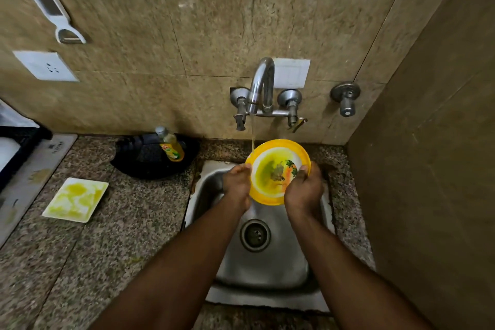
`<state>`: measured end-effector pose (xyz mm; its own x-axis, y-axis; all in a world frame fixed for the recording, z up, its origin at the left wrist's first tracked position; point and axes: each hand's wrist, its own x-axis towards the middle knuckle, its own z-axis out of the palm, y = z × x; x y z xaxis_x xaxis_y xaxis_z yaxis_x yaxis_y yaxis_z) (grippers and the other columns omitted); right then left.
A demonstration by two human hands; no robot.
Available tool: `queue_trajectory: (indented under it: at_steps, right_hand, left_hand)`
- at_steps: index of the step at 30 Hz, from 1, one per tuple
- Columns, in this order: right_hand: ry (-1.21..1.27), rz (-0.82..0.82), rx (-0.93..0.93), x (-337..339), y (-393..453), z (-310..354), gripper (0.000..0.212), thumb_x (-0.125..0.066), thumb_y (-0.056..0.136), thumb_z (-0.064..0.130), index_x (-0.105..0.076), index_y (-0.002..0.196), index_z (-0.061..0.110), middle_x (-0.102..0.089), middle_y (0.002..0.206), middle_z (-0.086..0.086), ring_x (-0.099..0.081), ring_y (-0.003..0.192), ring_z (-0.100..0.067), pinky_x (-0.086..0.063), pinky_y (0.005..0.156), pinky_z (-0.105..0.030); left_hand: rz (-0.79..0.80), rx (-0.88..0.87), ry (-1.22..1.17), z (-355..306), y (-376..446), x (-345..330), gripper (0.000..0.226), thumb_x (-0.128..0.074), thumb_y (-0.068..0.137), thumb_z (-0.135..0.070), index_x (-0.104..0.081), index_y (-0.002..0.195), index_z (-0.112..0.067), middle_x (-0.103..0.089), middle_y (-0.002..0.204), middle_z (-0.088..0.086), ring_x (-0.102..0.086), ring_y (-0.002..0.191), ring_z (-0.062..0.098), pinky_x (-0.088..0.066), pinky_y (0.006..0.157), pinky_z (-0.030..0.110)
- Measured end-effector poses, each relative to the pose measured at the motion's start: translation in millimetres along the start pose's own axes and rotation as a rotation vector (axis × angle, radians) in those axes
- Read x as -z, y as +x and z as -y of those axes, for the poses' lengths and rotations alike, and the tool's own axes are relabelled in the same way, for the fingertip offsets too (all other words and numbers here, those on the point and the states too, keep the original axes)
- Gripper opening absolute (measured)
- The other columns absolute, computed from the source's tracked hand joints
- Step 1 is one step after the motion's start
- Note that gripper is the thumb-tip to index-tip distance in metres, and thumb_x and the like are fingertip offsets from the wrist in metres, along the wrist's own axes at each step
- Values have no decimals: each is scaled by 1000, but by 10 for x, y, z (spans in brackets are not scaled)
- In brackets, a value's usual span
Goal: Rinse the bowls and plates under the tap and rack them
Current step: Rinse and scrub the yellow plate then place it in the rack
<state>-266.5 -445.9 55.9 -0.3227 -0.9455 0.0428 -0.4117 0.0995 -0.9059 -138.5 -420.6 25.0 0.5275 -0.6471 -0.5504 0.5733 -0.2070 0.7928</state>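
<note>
While both hands, the left hand point(237, 182) and the right hand point(304, 187), grasped the yellow bowl point(277, 166) by opposite rims over the sink point(265, 262), the stream point(252, 136) struck its far-left edge.

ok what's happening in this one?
A person is rinsing a yellow-rimmed bowl over the steel sink, gripping its rim with the left hand and the right hand. The tap is running and the stream lands at the bowl's upper left edge. Food residue shows inside the bowl. A smeared square plate waits on the counter to the left, beside a dish soap bottle. No rack is in view.
</note>
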Motion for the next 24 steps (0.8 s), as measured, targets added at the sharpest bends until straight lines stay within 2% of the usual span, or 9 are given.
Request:
queue_trajectory:
  at_steps: [3,4,7,10,13,15,19,22,24]
  right_hand:
    - [14,21,-29,-73,-110,51,34,-45,108,21,-57,135,3,-67,125,-23,-62,113,-43,-48,90,-41]
    - [27,12,-44,-99,-112,62,35,-45,108,21,-56,136,4,-66,127,-23,-62,114,-42,-48,90,-40]
    - [76,-48,-105,-173,-13,79,36,-45,108,21,-57,137,4,-66,128,-23,-63,114,-41,-49,91,-39]
    - [141,-124,-186,-202,98,109,35,-47,107,17,-58,137,1,-64,130,-26,-62,115,-42,-47,91,-38]
    - [189,-165,-216,-226,68,130,34,-47,107,15,-58,135,-1,-63,130,-27,-61,116,-41,-45,91,-36]
    - [195,-134,-219,-225,8,96,32,-49,105,15,-59,132,0,-65,126,-26,-63,111,-40,-46,89,-36]
    - [164,131,-311,-178,104,-25,39,-70,82,39,-72,113,16,-75,107,-11,-69,100,-36,-56,91,-51]
    - [242,302,-561,-157,353,-27,47,-73,75,55,-73,105,19,-72,96,-6,-69,86,-34,-61,72,-61]
    - [257,258,-513,-214,416,-9,42,-67,87,52,-74,103,13,-73,97,-12,-69,86,-34,-61,70,-53]
  left_hand:
    - [-221,-44,293,-76,251,52,52,-72,78,-68,-68,65,-17,-75,71,3,-73,83,31,-60,86,47]
    - [-232,-35,324,-78,284,78,55,-72,74,-71,-68,65,-17,-76,76,6,-74,86,33,-61,86,50]
    - [-15,-83,103,-137,4,-28,14,-61,103,-23,-71,107,-15,-75,107,13,-71,94,30,-62,80,41]
    - [232,-72,-162,-70,-161,-44,34,-45,105,1,-55,132,-16,-71,115,6,-70,98,25,-63,77,37]
    - [186,-19,-122,-25,-146,-90,28,-43,109,-9,-55,132,-19,-70,119,8,-69,100,27,-63,73,39]
    - [49,-86,54,-59,-75,-135,21,-45,109,-14,-61,123,-19,-71,118,12,-69,100,31,-61,84,46]
    - [-28,-150,178,-218,235,-95,18,-61,103,-26,-74,94,-17,-76,102,12,-71,106,41,-59,93,56]
    - [5,-141,224,-334,362,-66,32,-67,99,-38,-78,110,-10,-78,105,13,-74,100,34,-60,91,53]
    - [42,-111,188,-322,318,-86,30,-60,103,-34,-73,117,-10,-75,116,14,-72,103,31,-59,94,52]
